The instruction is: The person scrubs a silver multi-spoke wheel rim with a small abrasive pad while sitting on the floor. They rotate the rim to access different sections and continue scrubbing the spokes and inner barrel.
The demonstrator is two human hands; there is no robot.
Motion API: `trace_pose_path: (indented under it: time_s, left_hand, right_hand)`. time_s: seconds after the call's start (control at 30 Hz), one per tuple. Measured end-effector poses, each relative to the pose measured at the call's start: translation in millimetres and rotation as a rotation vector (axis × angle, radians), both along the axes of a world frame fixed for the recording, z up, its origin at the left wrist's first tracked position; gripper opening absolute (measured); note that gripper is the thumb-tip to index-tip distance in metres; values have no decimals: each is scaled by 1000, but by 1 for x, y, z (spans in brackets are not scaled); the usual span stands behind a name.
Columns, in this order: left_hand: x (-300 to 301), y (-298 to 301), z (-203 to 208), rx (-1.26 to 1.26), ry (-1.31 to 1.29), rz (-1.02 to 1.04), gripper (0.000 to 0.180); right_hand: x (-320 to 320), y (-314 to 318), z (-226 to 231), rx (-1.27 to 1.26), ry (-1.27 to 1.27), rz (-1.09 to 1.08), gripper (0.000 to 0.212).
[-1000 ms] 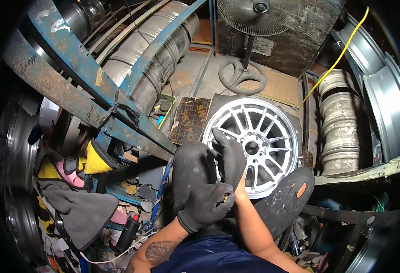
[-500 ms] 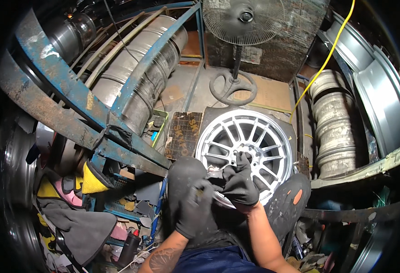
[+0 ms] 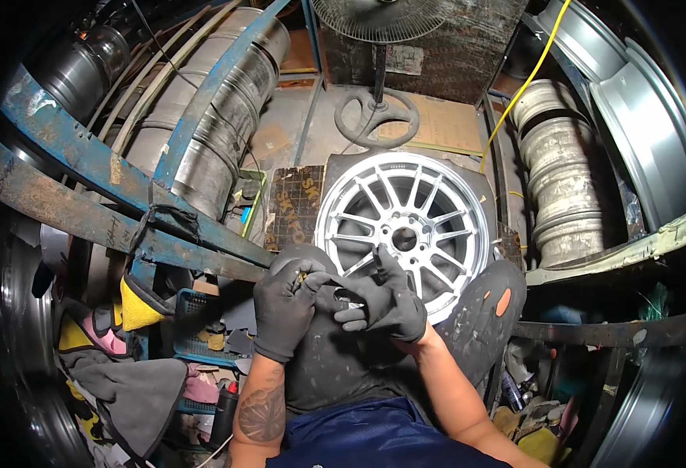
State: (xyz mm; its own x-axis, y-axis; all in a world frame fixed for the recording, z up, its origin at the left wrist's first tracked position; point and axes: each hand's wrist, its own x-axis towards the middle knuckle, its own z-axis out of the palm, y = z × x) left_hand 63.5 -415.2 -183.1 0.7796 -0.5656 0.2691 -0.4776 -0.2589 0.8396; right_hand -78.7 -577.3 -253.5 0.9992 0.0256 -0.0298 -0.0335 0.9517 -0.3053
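Note:
A silver multi-spoke wheel rim (image 3: 454,290) lies face up in front of my knees. Both my hands wear dark grey gloves and are held above my lap, just off the rim's near left edge. My left hand (image 3: 282,308) is closed in a pinch, with a small yellowish bit showing at its fingertips. My right hand (image 3: 394,308) has its index finger stretched toward the rim's hub while lower fingers curl inward. Between the hands is a dark stretch, glove or thin sheet, that I cannot tell apart. A small shiny spot shows by the curled fingers; its kind is unclear.
Blue metal frame bars (image 3: 203,238) cross the left side, before stacked metal barrels (image 3: 206,132). A pedestal fan (image 3: 378,78) stands beyond the rim. More rims (image 3: 565,187) are stacked at right, near a yellow cable (image 3: 538,70). Grey cloths (image 3: 136,390) and a blue basket (image 3: 195,331) sit at lower left.
My hands have drawn back from the rim toward my lap, uncovering its hub. The left hand has moved up and left, into a pinch. The whole view has shifted slightly.

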Motion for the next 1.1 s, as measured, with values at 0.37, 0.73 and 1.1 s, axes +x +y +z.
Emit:
trace_pose_path:
  time_s: [0.37,0.73,1.1]
  left_hand:
    - [-66,-12,1,-56,-242,-126,24]
    - [-115,-45,-35,259,-127,-260,18]
    - [-123,-51,-35,402,317,-620,22]
  right_hand:
    - [9,-4,-1,-194,-198,-239,109]
    - [3,-2,-2,-287,226,-580,56]
    - [7,-33,-45,-73,259,-717,63]
